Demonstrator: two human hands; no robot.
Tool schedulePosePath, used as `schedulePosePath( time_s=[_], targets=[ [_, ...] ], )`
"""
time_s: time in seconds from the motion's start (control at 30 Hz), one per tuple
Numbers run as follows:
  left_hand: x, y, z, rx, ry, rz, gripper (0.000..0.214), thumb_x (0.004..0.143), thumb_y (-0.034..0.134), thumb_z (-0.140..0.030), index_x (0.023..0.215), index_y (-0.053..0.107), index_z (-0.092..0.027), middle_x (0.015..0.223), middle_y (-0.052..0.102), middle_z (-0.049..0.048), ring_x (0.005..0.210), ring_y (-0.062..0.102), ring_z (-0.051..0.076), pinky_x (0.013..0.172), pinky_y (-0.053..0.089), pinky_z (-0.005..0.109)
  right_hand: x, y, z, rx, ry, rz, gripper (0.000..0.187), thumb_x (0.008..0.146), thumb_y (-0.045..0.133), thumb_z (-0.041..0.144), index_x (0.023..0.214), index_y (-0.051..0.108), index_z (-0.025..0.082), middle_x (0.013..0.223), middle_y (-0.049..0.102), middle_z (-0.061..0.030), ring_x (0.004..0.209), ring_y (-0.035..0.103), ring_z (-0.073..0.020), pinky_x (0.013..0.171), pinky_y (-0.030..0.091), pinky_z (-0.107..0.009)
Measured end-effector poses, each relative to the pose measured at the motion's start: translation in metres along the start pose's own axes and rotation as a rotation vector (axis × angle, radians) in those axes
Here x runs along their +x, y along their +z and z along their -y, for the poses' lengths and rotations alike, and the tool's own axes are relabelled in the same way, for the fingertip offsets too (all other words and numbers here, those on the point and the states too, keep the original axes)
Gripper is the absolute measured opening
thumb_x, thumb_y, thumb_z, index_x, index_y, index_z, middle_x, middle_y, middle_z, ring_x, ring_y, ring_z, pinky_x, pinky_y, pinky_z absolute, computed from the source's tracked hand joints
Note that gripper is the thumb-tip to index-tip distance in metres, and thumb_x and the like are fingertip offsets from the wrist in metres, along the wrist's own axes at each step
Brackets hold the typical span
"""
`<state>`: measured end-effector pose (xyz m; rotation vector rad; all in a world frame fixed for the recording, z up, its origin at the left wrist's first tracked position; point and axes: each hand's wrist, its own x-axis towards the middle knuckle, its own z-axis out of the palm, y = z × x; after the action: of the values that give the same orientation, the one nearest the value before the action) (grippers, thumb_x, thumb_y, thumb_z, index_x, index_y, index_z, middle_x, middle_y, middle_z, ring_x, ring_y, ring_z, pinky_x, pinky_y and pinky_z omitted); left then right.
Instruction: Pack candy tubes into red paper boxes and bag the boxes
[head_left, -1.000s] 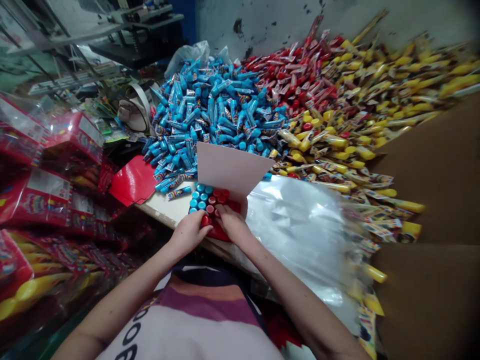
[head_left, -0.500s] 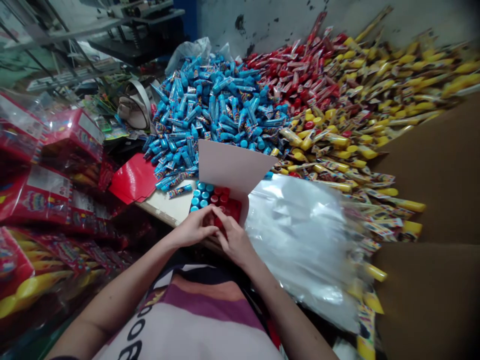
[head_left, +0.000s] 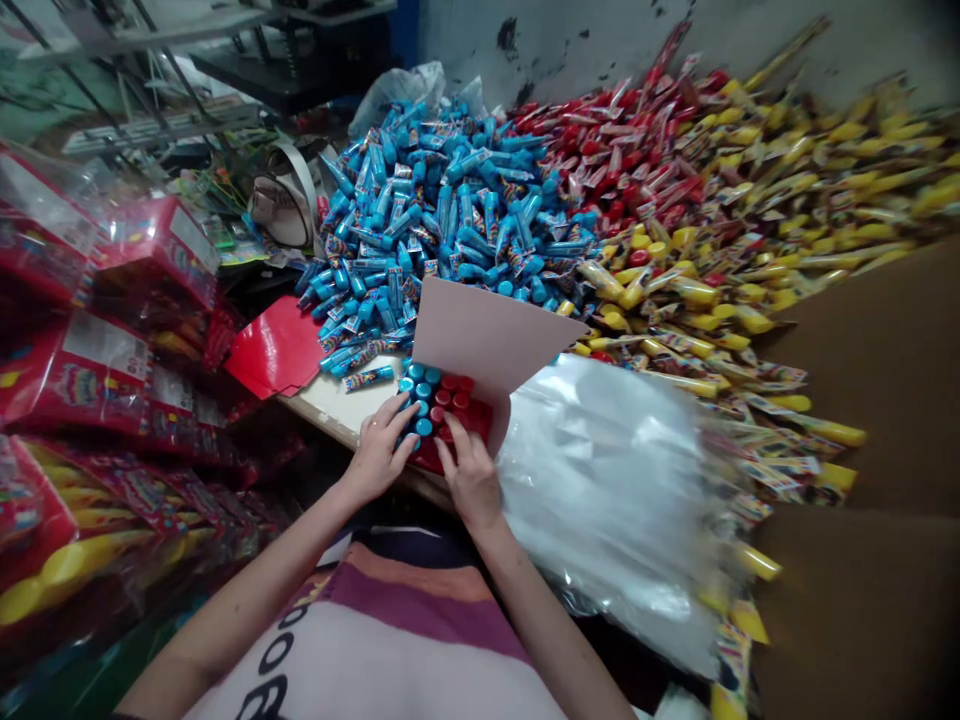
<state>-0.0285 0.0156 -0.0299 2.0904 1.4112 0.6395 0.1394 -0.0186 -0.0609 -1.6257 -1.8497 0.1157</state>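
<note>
Recording two bare hands at a red display box (head_left: 429, 458) on the counter (head_left: 326, 402): the left hand (head_left: 379, 450) over about seven blue-capped tubes (head_left: 416, 398), the right hand (head_left: 469, 475) over about eight red-capped tubes (head_left: 454, 395), upright inside the box. Fingers (head_left: 390, 412) spread, touching the caps; grip cannot be told.

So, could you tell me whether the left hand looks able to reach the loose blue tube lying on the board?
Probably yes: the left hand sits just below the blue tube, with only bare pale board between them.
</note>
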Motion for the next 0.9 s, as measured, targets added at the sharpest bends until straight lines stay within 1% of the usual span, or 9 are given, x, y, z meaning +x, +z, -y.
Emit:
schedulePosePath(
  time_s=[0.2, 0.3, 0.4, 0.53, 0.67, 0.73, 0.83, 0.87, 0.9],
  targets=[
    [-0.001, 0.003, 0.004, -0.045, 0.018, -0.016, 0.042, 0.095, 0.045, -0.026, 0.136, 0.048, -0.026, 0.15, 0.038, 0.0114, 0.139, 0.035, 0.025, 0.108, 0.032, 0.045, 0.004, 0.003, 0.003, 0.018, -0.09, 0.001, 0.056, 0.098, 0.045, 0.025, 0.15, 0.027, 0.028, 0.112, 0.065, -0.0082, 0.097, 0.066, -0.0193, 0.089, 0.055, -0.032],
    [-0.002, 0.004, 0.008, -0.019, 0.061, -0.019, 0.036, 0.095, 0.043, -0.025, 0.128, 0.057, -0.028, 0.149, 0.038, 0.0108, 0.138, 0.035, 0.026, 0.108, 0.033, 0.047, 0.002, 0.005, 0.003, -0.02, -0.061, 0.047, 0.054, 0.098, 0.044, 0.026, 0.15, 0.029, 0.027, 0.108, 0.065, -0.0096, 0.094, 0.066, -0.0201, 0.085, 0.056, -0.031],
    [-0.003, 0.004, 0.012, 0.015, 0.09, -0.033, 0.034, 0.096, 0.042, -0.027, 0.125, 0.06, -0.027, 0.148, 0.04, 0.0118, 0.137, 0.037, 0.027, 0.106, 0.034, 0.049, 0.002, 0.01, 0.005, -0.132, -0.057, 0.145, 0.05, 0.098, 0.042, 0.021, 0.147, 0.037, 0.024, 0.094, 0.066, -0.0091, 0.075, 0.066, -0.0172, 0.072, 0.056, -0.025],
    [-0.004, 0.005, 0.018, -0.007, 0.102, -0.082, 0.033, 0.095, 0.044, -0.03, 0.123, 0.06, -0.025, 0.146, 0.042, 0.0127, 0.134, 0.041, 0.028, 0.106, 0.037, 0.049, 0.002, 0.013, 0.013, -0.259, -0.064, 0.24, 0.051, 0.096, 0.042, 0.015, 0.146, 0.039, 0.027, 0.084, 0.065, -0.0058, 0.057, 0.061, -0.0126, 0.057, 0.052, -0.02],
    [-0.004, 0.008, 0.021, -0.042, 0.123, -0.107, 0.032, 0.094, 0.045, -0.03, 0.122, 0.061, -0.024, 0.145, 0.043, 0.0124, 0.133, 0.043, 0.028, 0.107, 0.039, 0.049, 0.002, -0.005, 0.013, -0.088, -0.025, 0.193, 0.052, 0.097, 0.046, 0.026, 0.147, 0.036, 0.024, 0.088, 0.068, -0.006, 0.063, 0.064, -0.0143, 0.062, 0.054, -0.022],
    [-0.004, 0.01, 0.022, -0.056, 0.115, -0.108, 0.032, 0.094, 0.045, -0.03, 0.122, 0.061, -0.026, 0.144, 0.044, 0.0108, 0.132, 0.044, 0.027, 0.107, 0.039, 0.05, 0.011, -0.025, -0.007, 0.019, 0.044, 0.085, 0.05, 0.097, 0.044, 0.028, 0.146, 0.037, 0.024, 0.094, 0.07, -0.006, 0.073, 0.066, -0.015, 0.071, 0.054, -0.023],
    [-0.004, 0.011, 0.021, -0.087, 0.094, -0.126, 0.031, 0.092, 0.047, -0.031, 0.119, 0.063, -0.028, 0.143, 0.047, 0.0082, 0.131, 0.046, 0.027, 0.108, 0.039, 0.048, 0.048, -0.065, -0.069, -0.053, 0.271, -0.078, 0.042, 0.098, 0.039, 0.027, 0.137, 0.049, 0.02, 0.106, 0.07, -0.0081, 0.089, 0.066, -0.0176, 0.08, 0.052, -0.027],
    [-0.004, 0.011, 0.019, -0.098, 0.077, -0.134, 0.031, 0.092, 0.047, -0.031, 0.119, 0.063, -0.029, 0.143, 0.047, 0.0074, 0.13, 0.047, 0.026, 0.108, 0.04, 0.047, 0.066, -0.078, -0.096, -0.146, 0.356, -0.069, 0.04, 0.098, 0.036, 0.025, 0.133, 0.053, 0.016, 0.111, 0.068, -0.0104, 0.096, 0.065, -0.0194, 0.085, 0.051, -0.029],
    [-0.005, 0.011, 0.017, -0.108, 0.055, -0.143, 0.032, 0.092, 0.047, -0.032, 0.119, 0.063, -0.03, 0.143, 0.046, 0.0065, 0.13, 0.047, 0.026, 0.108, 0.04, 0.046, 0.085, -0.089, -0.123, -0.268, 0.454, 0.013, 0.041, 0.098, 0.033, 0.022, 0.131, 0.055, 0.013, 0.117, 0.065, -0.0125, 0.105, 0.062, -0.02, 0.092, 0.048, -0.03]
  ],
)
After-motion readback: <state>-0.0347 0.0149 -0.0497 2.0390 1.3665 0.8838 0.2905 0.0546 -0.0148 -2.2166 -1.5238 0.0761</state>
